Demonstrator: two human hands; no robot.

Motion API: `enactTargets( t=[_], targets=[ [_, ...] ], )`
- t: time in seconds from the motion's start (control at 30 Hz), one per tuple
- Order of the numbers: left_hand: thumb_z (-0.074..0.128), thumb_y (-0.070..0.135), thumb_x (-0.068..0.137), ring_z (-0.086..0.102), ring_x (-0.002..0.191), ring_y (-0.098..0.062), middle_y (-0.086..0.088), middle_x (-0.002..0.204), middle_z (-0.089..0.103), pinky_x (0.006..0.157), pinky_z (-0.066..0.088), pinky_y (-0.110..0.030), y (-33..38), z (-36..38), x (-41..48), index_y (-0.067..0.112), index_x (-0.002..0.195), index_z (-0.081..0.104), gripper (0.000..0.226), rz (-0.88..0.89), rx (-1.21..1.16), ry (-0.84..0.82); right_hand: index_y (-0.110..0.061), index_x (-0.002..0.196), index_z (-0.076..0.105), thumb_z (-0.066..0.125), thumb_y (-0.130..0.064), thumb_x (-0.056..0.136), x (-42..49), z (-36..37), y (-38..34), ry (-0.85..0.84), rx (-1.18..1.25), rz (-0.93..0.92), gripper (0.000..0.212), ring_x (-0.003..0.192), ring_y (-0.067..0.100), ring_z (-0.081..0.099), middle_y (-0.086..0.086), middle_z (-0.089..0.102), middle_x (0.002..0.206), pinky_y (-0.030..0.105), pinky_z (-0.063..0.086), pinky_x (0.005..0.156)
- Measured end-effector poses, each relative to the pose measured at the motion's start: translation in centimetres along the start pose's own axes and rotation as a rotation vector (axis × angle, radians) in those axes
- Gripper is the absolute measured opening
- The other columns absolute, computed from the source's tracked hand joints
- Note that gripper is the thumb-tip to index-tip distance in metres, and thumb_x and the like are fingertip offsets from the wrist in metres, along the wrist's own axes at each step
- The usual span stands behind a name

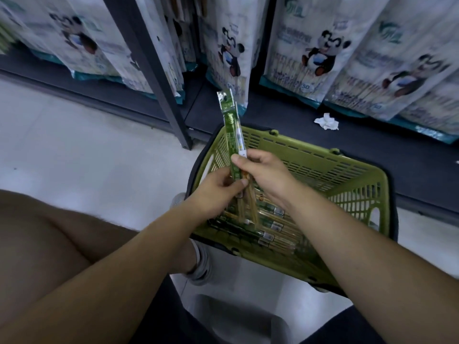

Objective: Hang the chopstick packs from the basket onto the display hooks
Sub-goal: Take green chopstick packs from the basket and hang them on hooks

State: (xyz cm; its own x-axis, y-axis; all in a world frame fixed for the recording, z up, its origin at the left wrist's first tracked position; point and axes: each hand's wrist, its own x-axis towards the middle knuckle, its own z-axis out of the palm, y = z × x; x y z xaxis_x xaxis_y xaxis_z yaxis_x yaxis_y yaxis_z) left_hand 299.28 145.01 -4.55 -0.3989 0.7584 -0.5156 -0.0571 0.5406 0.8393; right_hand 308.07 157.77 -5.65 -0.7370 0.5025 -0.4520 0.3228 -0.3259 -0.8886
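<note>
a long green chopstick pack (pixel 232 127) stands nearly upright in the air, held by both hands over the near left corner of the basket (pixel 347 165). its clear top end points up toward the shelving and its lower end, where pale wooden sticks show, reaches down into the basket. a second pack (pixel 240 142), slimmer and with a white edge, lies flat against its right side.

the right hand (pixel 263 175) grips both packs around the middle, thumb across the front and fingers curled behind. the left hand (pixel 218 189) is just below and touching it, pinching the lower part of the packs between thumb and fingertips.

the basket is olive green plastic with slatted walls and sits on the pale floor (pixel 74 145), tilted a little in the wide view. more loose packs (pixel 270 227) lie flat in a heap on its bottom, mostly side by side.

just behind the basket runs a dark low shelf (pixel 372 155), with a crumpled white paper (pixel 326 121) lying on it. above it hang rows of large white bags with a panda print (pixel 320 50), blurred at the edges. a dark metal upright (pixel 159 78) slants down to the floor left of the basket.

a bare knee (pixel 49 232) fills the lower left, and a grey shoe (pixel 203 264) rests beside the basket's near edge.
</note>
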Motion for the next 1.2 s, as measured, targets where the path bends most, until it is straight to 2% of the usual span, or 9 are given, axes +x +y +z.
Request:
enactTargets(
  t=[0.1, 0.17, 0.23, 0.3, 0.5, 0.6, 0.87, 1.07, 1.2],
  targets=[
    [0.059, 0.018, 0.104, 0.072, 0.095, -0.032, -0.01, 0.101, 0.076, 0.084, 0.06, -0.041, -0.6, -0.6, 0.3, 0.014, 0.113, 0.067, 0.013, 0.051, 0.004, -0.026, -0.023, 0.112, 0.076, 0.079, -0.052, 0.078, 0.8, -0.8, 1.1, -0.02, 0.028, 0.08, 0.044, 0.115, 0.018, 0.067, -0.001, 0.075, 0.117, 0.036, 0.049, 0.099],
    [0.056, 0.017, 0.106, 0.073, 0.086, -0.018, 0.002, 0.092, 0.076, 0.071, 0.059, -0.026, -1.0, -1.0, 0.7, 0.016, 0.114, 0.067, 0.014, -0.017, -0.073, 0.004, -0.027, 0.116, 0.074, 0.073, -0.062, 0.077, 1.3, -2.1, 2.6, -0.014, 0.039, 0.175, 0.053, 0.111, 0.02, 0.067, -0.001, 0.074, 0.12, 0.037, 0.051, 0.092],
    [0.051, 0.013, 0.107, 0.075, 0.083, -0.024, -0.006, 0.088, 0.076, 0.066, 0.061, -0.032, -1.5, -1.5, 1.1, 0.008, 0.122, 0.06, 0.018, -0.13, -0.228, 0.052, -0.032, 0.109, 0.072, 0.066, -0.058, 0.088, 1.7, -3.5, 4.9, 0.024, -0.165, 0.249, 0.034, 0.093, 0.017, 0.069, -0.001, 0.075, 0.112, 0.03, 0.052, 0.074],
    [0.047, 0.014, 0.109, 0.077, 0.08, -0.026, -0.007, 0.086, 0.077, 0.065, 0.063, -0.037, -2.1, -1.8, 1.4, 0.009, 0.126, 0.053, 0.019, -0.164, -0.288, 0.063, -0.027, 0.11, 0.07, 0.068, -0.041, 0.095, 2.0, -5.2, 8.4, 0.076, -0.594, 0.248, 0.02, 0.093, 0.017, 0.067, 0.001, 0.073, 0.113, 0.028, 0.051, 0.076],
    [0.052, 0.037, 0.101, 0.06, 0.06, -0.013, -0.001, 0.074, 0.067, 0.054, 0.052, -0.028, -4.2, -1.7, 1.9, 0.017, 0.108, 0.06, 0.023, -0.185, -0.363, 0.07, -0.019, 0.146, 0.049, 0.073, -0.037, 0.091, 2.7, -7.0, 15.1, -0.039, -1.182, 0.253, 0.063, 0.13, 0.032, 0.05, 0.013, 0.05, 0.145, 0.031, 0.045, 0.097],
    [0.046, 0.049, 0.102, 0.056, 0.06, -0.014, -0.003, 0.077, 0.066, 0.051, 0.047, -0.03, -4.6, -1.4, 2.3, 0.02, 0.107, 0.062, 0.033, -0.197, -0.366, 0.088, -0.02, 0.147, 0.046, 0.075, -0.035, 0.089, 3.2, -6.4, 15.9, -0.002, -1.246, 0.251, 0.066, 0.133, 0.033, 0.045, 0.01, 0.046, 0.144, 0.037, 0.048, 0.101],
    [0.046, 0.028, 0.109, 0.058, 0.065, -0.016, -0.004, 0.082, 0.066, 0.056, 0.051, -0.03, -4.7, -1.4, 2.6, 0.013, 0.11, 0.062, 0.021, -0.178, -0.399, 0.162, -0.017, 0.118, 0.066, 0.068, -0.025, 0.093, 3.6, -6.1, 16.0, 0.029, -1.331, 0.23, 0.027, 0.118, 0.03, 0.055, 0.011, 0.061, 0.123, 0.034, 0.05, 0.087],
    [0.049, 0.016, 0.108, 0.071, 0.081, -0.022, -0.007, 0.084, 0.071, 0.077, 0.062, -0.04, -4.7, -1.0, 2.4, 0.009, 0.115, 0.058, 0.013, -0.21, -0.502, 0.196, -0.022, 0.107, 0.07, 0.06, -0.023, 0.097, 3.3, -6.9, 14.6, 0.016, -1.404, 0.164, 0.014, 0.103, 0.025, 0.061, 0.004, 0.067, 0.103, 0.029, 0.043, 0.07],
    [0.051, 0.013, 0.106, 0.075, 0.092, -0.026, -0.01, 0.094, 0.077, 0.089, 0.059, -0.047, -4.4, -1.0, 2.4, 0.009, 0.118, 0.056, 0.013, -0.232, -0.498, 0.197, -0.026, 0.099, 0.069, 0.063, -0.031, 0.098, 3.1, -7.4, 11.6, 0.031, -1.213, 0.131, 0.007, 0.081, 0.019, 0.06, -0.003, 0.063, 0.085, 0.028, 0.038, 0.058]
  ],
)
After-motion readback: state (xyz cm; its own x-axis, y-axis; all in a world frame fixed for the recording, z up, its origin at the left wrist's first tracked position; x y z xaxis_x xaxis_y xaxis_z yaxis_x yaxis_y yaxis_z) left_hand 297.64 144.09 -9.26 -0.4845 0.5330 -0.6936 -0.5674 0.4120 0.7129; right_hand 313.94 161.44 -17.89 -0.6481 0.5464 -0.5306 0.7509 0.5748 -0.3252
